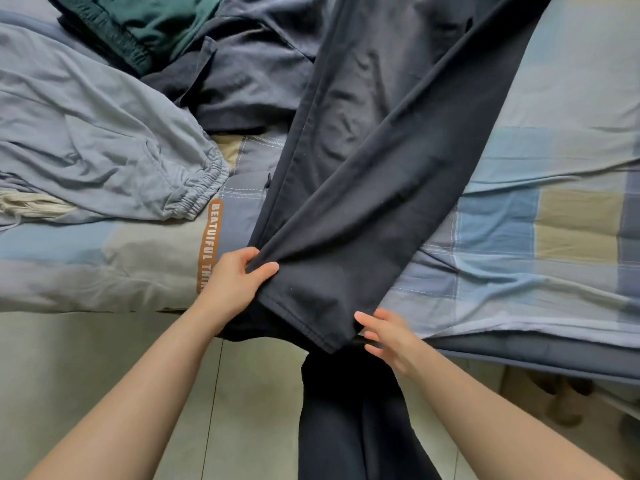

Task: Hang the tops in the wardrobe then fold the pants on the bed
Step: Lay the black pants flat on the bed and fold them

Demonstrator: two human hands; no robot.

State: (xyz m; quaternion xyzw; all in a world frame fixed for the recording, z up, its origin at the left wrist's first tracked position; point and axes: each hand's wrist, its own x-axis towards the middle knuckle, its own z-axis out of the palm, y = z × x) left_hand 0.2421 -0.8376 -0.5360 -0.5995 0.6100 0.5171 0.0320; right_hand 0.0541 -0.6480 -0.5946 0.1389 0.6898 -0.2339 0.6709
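Dark navy pants (367, 161) lie stretched across the bed (554, 237), their legs running from the upper right down to the bed's front edge. My left hand (235, 282) pinches the left edge of the leg near its hem, thumb on top of the cloth. My right hand (388, 334) is at the hem's right corner, fingers straight and touching the fabric at the bed's edge. A second dark leg (349, 410) hangs below the hem toward the floor.
Light blue-grey pants (104, 143) with an elastic cuff lie at the left. A dark green garment (145, 26) and a dark grey one (249, 74) are piled at the back. The checked bedsheet lies bare at the right. Tiled floor (242, 393) shows below.
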